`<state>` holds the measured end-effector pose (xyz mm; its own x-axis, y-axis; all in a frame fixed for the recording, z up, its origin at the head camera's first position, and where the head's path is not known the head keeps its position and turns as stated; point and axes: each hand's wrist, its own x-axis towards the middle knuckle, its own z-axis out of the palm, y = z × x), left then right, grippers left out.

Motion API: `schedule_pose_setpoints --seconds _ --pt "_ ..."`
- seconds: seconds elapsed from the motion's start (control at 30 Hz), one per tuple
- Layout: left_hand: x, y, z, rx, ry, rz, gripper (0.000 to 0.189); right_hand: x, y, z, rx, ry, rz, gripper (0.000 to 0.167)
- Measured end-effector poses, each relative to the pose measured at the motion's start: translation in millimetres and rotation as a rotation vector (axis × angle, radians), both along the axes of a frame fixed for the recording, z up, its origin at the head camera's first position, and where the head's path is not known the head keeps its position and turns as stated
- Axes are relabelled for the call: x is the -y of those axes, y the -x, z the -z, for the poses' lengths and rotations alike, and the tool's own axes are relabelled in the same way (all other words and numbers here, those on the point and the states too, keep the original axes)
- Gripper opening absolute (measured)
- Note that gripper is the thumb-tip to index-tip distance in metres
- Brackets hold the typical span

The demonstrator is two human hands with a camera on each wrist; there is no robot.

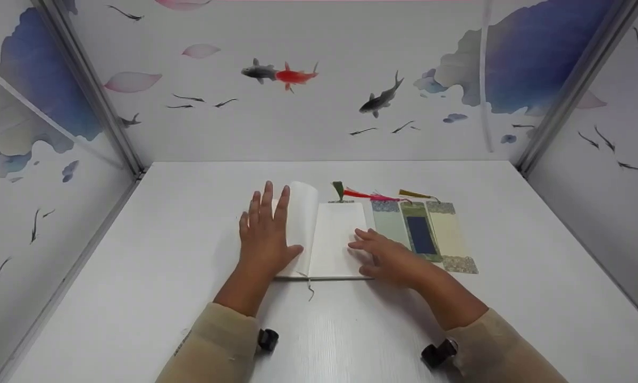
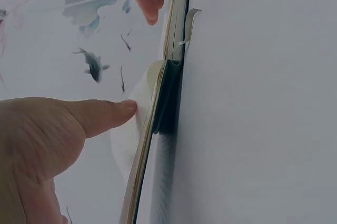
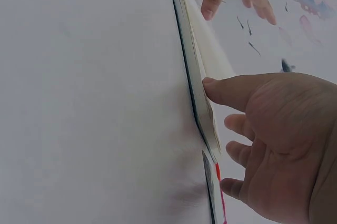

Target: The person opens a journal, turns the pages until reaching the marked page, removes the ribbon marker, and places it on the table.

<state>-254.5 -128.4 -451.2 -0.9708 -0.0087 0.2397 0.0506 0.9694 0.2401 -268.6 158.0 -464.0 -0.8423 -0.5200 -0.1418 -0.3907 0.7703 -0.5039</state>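
Note:
An open notebook (image 1: 336, 239) with blank white pages lies on the table. My left hand (image 1: 266, 231), fingers straight and thumb spread, lies over its left page, which bows up near the spine. Over the right page's outer edge, my right hand (image 1: 388, 255) has loosely bent fingers. In the right wrist view its thumb (image 3: 226, 90) is right at the page edge. A green tassel (image 1: 338, 189) and a narrow patterned strip poke out above the right page; the rest is hidden. A ribbon marker (image 1: 311, 291) hangs from the spine's near end.
Right of the notebook lie a pale green bookmark (image 1: 388, 221), a green one with a dark blue panel (image 1: 421, 234) and a cream one (image 1: 447, 229). Red, pink and gold-brown tassels (image 1: 414, 194) stretch behind them. Printed wall panels (image 1: 319, 127) enclose the white table (image 1: 165, 213).

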Motion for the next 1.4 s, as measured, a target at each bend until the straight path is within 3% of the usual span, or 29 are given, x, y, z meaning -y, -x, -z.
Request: schedule_pose_setpoints --seconds 0.1,0.3,0.43,0.7,0.93,1.4 --pt "0.7 0.8 0.5 0.051 -0.006 0.036 0.120 0 -0.2 -0.1 0.007 -0.003 0.002 0.062" --pt "-0.9 0.0 1.5 0.198 -0.073 0.167 0.070 2 -0.1 0.8 0.022 -0.002 0.016 0.060" --pt "-1.0 0.0 4.1 0.280 -0.077 0.205 0.054 3 0.1 0.2 0.030 -0.013 0.025 0.060" --pt "0.5 1.1 7.6 0.345 -0.102 0.197 0.056 3 -0.1 0.8 0.034 -0.031 0.006 0.053" --pt "0.6 2.0 9.3 0.361 -0.094 0.166 0.059 1 -1.4 1.4 -0.023 -0.027 -0.074 0.049" --pt "1.7 0.4 8.1 0.370 -0.068 0.130 0.062 3 -3.0 0.5 -0.005 -0.051 -0.037 0.049"
